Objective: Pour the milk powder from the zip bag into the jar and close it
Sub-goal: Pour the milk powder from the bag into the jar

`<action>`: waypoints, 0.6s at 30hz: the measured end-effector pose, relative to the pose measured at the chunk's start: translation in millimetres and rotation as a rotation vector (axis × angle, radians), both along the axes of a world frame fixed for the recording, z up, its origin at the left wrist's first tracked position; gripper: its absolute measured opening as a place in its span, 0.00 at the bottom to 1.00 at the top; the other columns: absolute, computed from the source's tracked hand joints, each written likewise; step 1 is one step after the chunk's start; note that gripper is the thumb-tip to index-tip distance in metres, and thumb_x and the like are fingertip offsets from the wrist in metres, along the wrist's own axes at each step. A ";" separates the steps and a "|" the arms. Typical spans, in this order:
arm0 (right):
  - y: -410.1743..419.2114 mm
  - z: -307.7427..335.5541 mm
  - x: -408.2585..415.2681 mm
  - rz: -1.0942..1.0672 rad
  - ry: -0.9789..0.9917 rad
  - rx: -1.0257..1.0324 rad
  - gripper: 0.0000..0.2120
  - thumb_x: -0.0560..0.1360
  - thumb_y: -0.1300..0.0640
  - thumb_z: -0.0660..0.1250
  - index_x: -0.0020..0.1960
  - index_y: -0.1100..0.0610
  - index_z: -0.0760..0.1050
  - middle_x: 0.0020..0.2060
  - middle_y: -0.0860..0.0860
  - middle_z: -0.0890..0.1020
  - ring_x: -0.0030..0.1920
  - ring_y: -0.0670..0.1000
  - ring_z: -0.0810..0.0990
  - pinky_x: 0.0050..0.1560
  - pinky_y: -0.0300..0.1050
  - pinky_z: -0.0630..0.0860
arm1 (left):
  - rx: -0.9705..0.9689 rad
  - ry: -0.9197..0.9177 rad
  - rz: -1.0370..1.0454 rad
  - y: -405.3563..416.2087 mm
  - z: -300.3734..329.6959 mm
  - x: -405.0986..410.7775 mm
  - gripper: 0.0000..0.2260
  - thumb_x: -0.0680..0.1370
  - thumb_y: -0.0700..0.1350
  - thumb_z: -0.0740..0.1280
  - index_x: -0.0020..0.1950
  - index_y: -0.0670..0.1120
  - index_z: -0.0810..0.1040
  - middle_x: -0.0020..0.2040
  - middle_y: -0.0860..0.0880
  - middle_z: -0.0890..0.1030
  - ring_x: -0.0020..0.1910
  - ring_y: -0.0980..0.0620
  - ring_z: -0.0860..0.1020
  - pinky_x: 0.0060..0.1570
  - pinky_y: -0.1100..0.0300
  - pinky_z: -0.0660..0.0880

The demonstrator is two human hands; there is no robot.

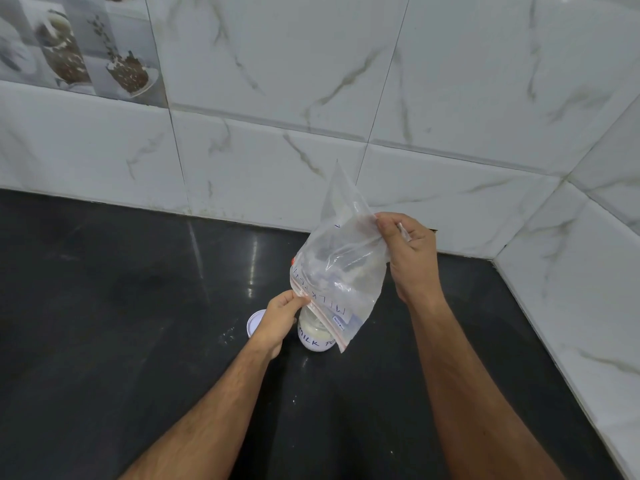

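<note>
**Zip bag upended over the open jar**

A clear plastic zip bag with a red seal strip point(341, 268) is held upside down above a small jar with a white label point(316, 336) that stands on the glossy black stone countertop point(104, 306). The bag's mouth points down, its red strip running diagonally across the jar's opening, and the handwritten label on the bag reads inverted. Only a thin dusting of white powder clings inside the bag, while pale powder shows through the jar's clear upper part.

The left hand point(277, 318) pinches the zip edge at the bag's lower left, thumb and fingertips point(300, 299) closed on the red strip just beside the jar's rim; the hand's back hides part of the jar. The right hand point(410, 254) grips the bag's upper right side, fingers folded tight on bunched plastic, so the bag's closed bottom corner sticks up above them toward the white marbled wall tiles point(381, 81).

A round white lid point(254, 323) lies flat on the countertop just left of the left hand, apart from the jar. A few white specks lie scattered on the counter near the jar
</note>
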State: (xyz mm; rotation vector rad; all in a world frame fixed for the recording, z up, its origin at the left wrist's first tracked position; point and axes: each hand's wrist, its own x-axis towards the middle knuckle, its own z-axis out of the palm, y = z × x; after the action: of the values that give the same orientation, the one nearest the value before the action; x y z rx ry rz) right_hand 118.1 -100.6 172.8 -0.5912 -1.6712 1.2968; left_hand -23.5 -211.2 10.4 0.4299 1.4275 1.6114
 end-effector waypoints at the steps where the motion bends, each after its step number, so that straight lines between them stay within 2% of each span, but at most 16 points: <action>1: -0.5 0.8 0.7 -0.003 0.011 -0.004 0.13 0.80 0.56 0.68 0.42 0.43 0.86 0.43 0.47 0.87 0.49 0.52 0.85 0.51 0.49 0.80 | -0.003 0.000 -0.004 -0.1 -0.2 0.0 0.09 0.81 0.40 0.65 0.57 0.39 0.82 0.53 0.46 0.87 0.50 0.53 0.85 0.41 0.67 0.78; 7: -3.0 -0.3 0.3 -0.005 0.001 0.011 0.14 0.80 0.57 0.68 0.42 0.42 0.86 0.42 0.45 0.87 0.49 0.50 0.85 0.51 0.47 0.79 | 0.002 -0.026 -0.002 -0.4 1.2 1.1 0.08 0.82 0.39 0.64 0.56 0.40 0.82 0.52 0.45 0.87 0.48 0.54 0.85 0.38 0.69 0.78; 11: -4.0 2.5 3.5 -0.006 0.043 0.021 0.15 0.80 0.58 0.68 0.41 0.43 0.86 0.42 0.45 0.87 0.48 0.48 0.85 0.51 0.44 0.79 | -0.010 -0.025 -0.011 -1.0 -1.0 0.6 0.08 0.82 0.41 0.65 0.56 0.41 0.82 0.53 0.45 0.87 0.50 0.52 0.85 0.42 0.65 0.77; 16: -6.0 -0.5 3.4 0.007 -0.005 0.043 0.09 0.79 0.53 0.69 0.44 0.44 0.86 0.44 0.48 0.87 0.51 0.54 0.85 0.56 0.55 0.81 | -0.032 -0.019 -0.002 -1.1 -2.3 1.2 0.08 0.82 0.41 0.65 0.57 0.41 0.82 0.54 0.45 0.87 0.51 0.51 0.84 0.45 0.62 0.76; 18: -6.2 1.4 4.0 0.010 0.006 0.056 0.09 0.78 0.52 0.69 0.43 0.43 0.86 0.44 0.46 0.87 0.51 0.53 0.85 0.55 0.53 0.81 | -0.032 -0.017 -0.008 -0.9 -2.3 1.2 0.08 0.82 0.41 0.65 0.57 0.41 0.82 0.53 0.45 0.87 0.52 0.50 0.84 0.46 0.61 0.76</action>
State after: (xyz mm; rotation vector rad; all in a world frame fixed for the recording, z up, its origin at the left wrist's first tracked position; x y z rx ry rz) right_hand 122.0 -106.8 174.2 -0.5462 -1.7014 1.2538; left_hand -22.3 -212.1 8.0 0.4019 1.4354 1.5797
